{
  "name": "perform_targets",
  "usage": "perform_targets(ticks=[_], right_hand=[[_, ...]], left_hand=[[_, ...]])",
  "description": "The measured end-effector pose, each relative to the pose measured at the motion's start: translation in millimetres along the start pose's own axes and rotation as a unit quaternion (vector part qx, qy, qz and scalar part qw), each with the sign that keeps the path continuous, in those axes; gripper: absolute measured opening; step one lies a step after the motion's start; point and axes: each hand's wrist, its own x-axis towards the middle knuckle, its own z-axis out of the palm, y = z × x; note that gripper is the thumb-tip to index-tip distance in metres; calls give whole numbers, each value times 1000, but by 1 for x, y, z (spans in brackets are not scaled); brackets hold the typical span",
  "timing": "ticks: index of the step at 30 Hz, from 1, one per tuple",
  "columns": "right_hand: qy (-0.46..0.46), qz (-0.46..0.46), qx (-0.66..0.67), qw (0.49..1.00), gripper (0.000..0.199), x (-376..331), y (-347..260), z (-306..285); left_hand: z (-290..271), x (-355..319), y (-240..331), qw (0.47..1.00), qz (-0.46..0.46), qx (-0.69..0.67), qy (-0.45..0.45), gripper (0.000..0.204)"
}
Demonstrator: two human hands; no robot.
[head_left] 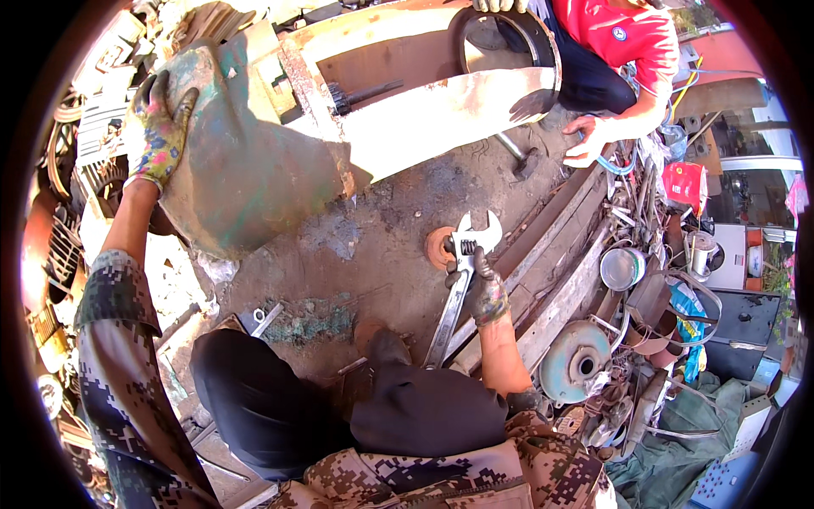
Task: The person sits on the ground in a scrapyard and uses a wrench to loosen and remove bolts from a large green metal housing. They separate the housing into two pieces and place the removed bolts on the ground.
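Observation:
My left hand (pixel 158 127), in a flower-patterned work glove, lies with spread fingers on the end of a large metal casing (pixel 246 178) with worn green paint. The casing continues to the right as a rusty open frame ending in a round ring. Below it, my gloved right hand (pixel 487 293) is wrapped round the upper handle of a large adjustable wrench (pixel 447 318). The wrench's jaws point up and touch nothing that I can see. Its lower end is by my knee. A small reddish round piece (pixel 439 248) lies on the ground behind the wrench.
A co-worker in a red shirt (pixel 627 38) crouches at the upper right, one gloved hand on the ring. A hammer (pixel 514 154) lies below the ring. Long planks (pixel 564 297), a round blue-grey metal part (pixel 575 360) and scrap crowd the right; more scrap (pixel 64 254) lines the left.

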Motion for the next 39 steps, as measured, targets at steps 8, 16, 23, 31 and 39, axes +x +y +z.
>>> perform_targets(ticks=[8, 16, 23, 31, 39], right_hand=[[-3, 10, -55, 998, 56, 14, -11, -8], [36, 45, -99, 993, 51, 33, -8, 10], [45, 174, -219, 959, 42, 31, 24, -15], [-166, 347, -559, 735, 40, 2, 82, 72], [-263, 290, -742, 544, 29, 11, 132, 132]], left_hand=[[12, -1, -4, 998, 9, -62, 10, 69], [11, -10, -17, 994, -34, -95, 44, 71], [-81, -100, 0, 950, -85, -299, -13, 48], [-153, -564, 38, 692, -688, -135, -171, 43], [-177, -665, -13, 451, -880, 42, -145, 66]])
